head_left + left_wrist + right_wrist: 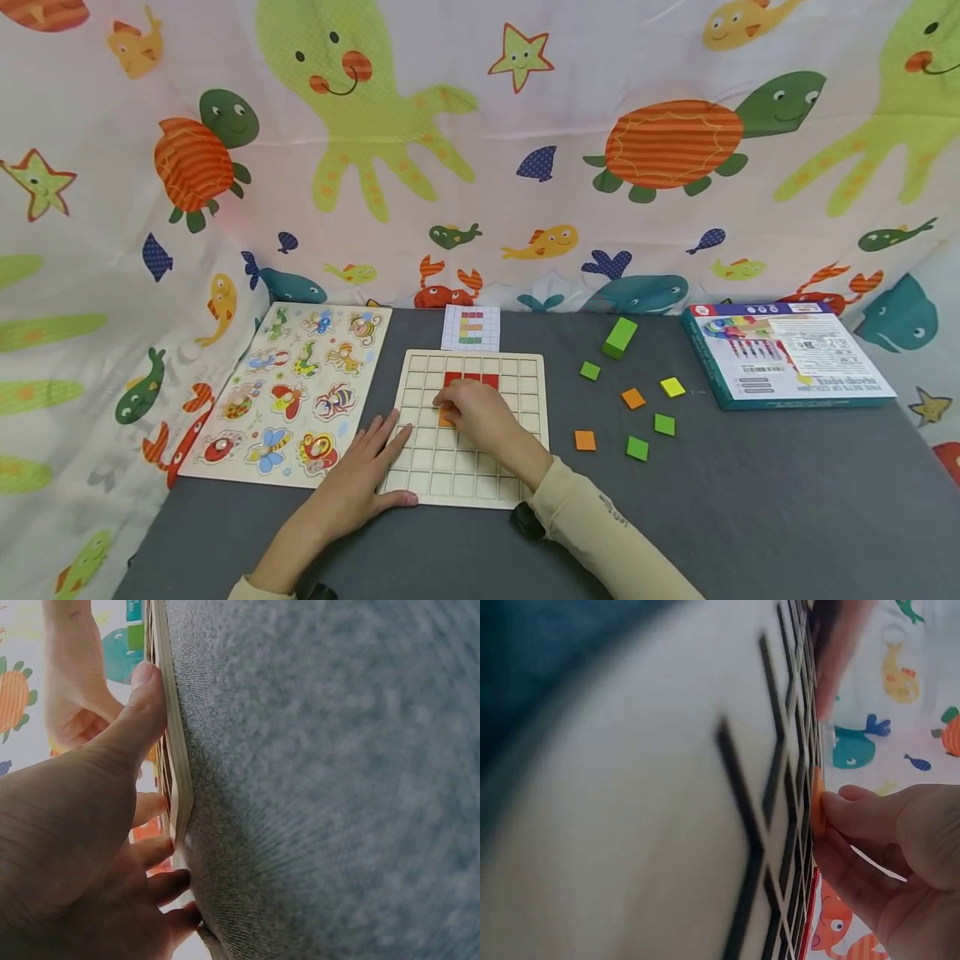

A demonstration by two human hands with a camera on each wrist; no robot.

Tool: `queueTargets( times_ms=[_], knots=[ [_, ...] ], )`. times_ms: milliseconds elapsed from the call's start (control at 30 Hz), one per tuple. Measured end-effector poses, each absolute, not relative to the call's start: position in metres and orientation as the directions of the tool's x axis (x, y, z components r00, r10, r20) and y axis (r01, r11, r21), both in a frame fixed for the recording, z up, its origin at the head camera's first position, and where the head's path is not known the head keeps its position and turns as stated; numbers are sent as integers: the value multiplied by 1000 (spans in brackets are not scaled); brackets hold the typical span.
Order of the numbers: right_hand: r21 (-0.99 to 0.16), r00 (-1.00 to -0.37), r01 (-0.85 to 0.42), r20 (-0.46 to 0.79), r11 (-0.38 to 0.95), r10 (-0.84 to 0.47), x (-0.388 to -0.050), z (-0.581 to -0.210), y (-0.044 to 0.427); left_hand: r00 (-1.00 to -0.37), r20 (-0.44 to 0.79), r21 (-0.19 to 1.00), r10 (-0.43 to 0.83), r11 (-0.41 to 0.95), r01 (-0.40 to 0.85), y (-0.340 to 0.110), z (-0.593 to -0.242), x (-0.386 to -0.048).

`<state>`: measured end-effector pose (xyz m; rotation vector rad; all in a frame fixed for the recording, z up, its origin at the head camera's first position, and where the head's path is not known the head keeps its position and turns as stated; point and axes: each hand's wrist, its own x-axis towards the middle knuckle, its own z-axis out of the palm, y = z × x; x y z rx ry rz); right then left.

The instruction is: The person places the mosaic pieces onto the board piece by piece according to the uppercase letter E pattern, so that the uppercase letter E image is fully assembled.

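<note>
A wooden grid board (pixel 465 483) lies on the table, with red square tiles (pixel 490 381) in one of its upper rows. My right hand (pixel 480 417) is over the board, its curled fingers and thumb pinching an orange square tile (pixel 818 802) at the grid surface. In the head view, part of an orange tile (pixel 446 418) shows below those fingertips; the rest is hidden by the hand. My left hand (pixel 360 479) rests at the board's lower left, fingers spread along its left edge, the thumb (pixel 142 705) over the near edge.
Loose green tiles (pixel 637 448), orange tiles (pixel 585 440) and a yellow tile (pixel 672 387) lie right of the board, near a green block (pixel 619 337). A pattern card (pixel 491 329) lies behind the board. An insect puzzle (pixel 300 325) is left, a flat box (pixel 810 367) right.
</note>
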<state>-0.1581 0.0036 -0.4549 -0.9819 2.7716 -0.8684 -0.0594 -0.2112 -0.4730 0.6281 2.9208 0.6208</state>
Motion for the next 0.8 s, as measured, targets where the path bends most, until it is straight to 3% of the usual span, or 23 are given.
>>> queueTargets(
  times_ms=[133,367,600,800],
  knots=[
    [-537,-802,-540,95,648,-590,-157,-456,5,-911,0,415,413,828,376,-211,-473,-59],
    [-634,-800,-490,55,598,-597,-157,-447,21,-908,-20,415,418,830,373,-210,-473,-59],
    [-691,-799,-471,72,549,-596,-160,-433,65,-911,-25,414,411,834,364,-211,-472,-60],
    [-679,-786,-460,11,572,-619,-157,-428,114,-910,-31,421,414,831,364,-211,-472,-60]
  ],
)
